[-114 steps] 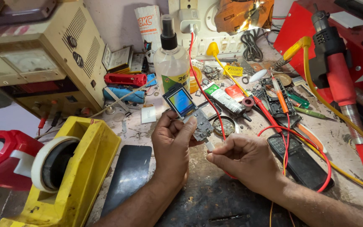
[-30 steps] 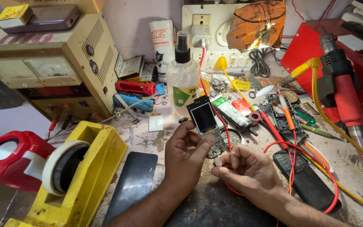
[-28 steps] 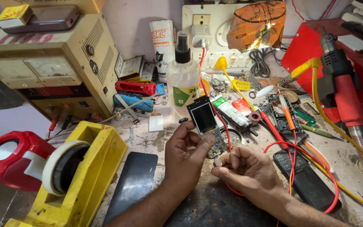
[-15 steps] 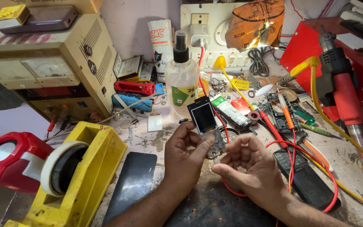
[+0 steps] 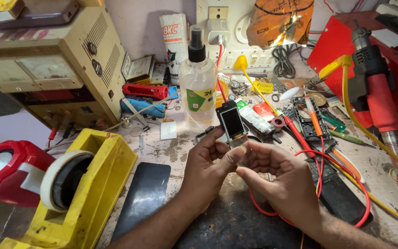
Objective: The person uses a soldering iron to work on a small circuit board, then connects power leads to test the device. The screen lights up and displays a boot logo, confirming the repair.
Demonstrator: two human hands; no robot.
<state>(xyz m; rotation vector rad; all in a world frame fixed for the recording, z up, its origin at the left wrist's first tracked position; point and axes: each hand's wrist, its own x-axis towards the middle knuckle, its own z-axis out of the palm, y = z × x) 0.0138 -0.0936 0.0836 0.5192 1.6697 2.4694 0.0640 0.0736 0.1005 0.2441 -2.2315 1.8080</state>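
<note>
While the left hand [image 5: 210, 161] pinches the small dark screen module [image 5: 231, 122] upright above the workbench's [image 5: 171, 147] middle, the right hand [image 5: 279, 177] meets it below, fingertips closed on what may be its flex tail. A tug could tear it; the spray bottle [image 5: 198, 90] stands just behind.

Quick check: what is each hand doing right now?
Left hand: shut on the small screen module, pinching its lower end.
Right hand: fingertips at the module's base; grip cannot be told.

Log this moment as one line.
left hand: holds small display module | right hand: pinches its lower edge | behind: spray bottle | left: yellow tape dispenser
</note>
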